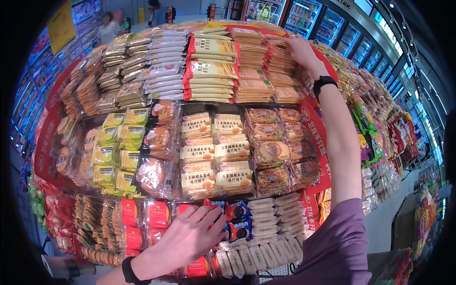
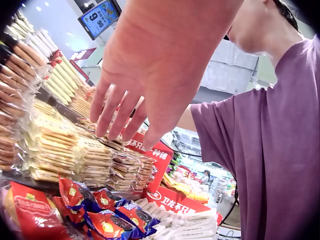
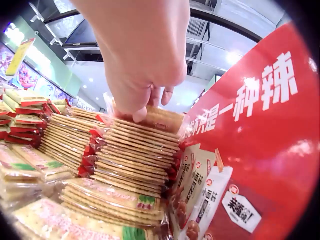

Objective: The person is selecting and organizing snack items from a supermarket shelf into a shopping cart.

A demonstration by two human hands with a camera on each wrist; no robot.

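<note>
Handling crackers at a snack display (image 1: 316,137) appears to be the step in hand; the next move likely calls for a steady, gentle lift or release. The top cracker pack (image 3: 167,121) sits at the person's right-hand grip (image 1: 302,52), apparently pinched; the left-hand grip (image 1: 190,232), empty, fingers extended, hovers above cookie packs (image 1: 240,232).

Along the near edge of the display stand (image 1: 45,156), near its middle, cookie packets (image 1: 239,223) lie between cake packets (image 1: 157,213) on the left and wrapped bars (image 1: 275,219) on the right. The left hand (image 1: 190,235) is over the cake packets and beside the cookie packets; contact is hard to tell. Behind, biscuit bags (image 1: 231,152) lie left of snack packs (image 1: 271,154). At the far right corner, the right hand (image 1: 304,51) is atop a cracker stack (image 1: 275,56). Fridges (image 1: 327,28) stand beyond.
</note>
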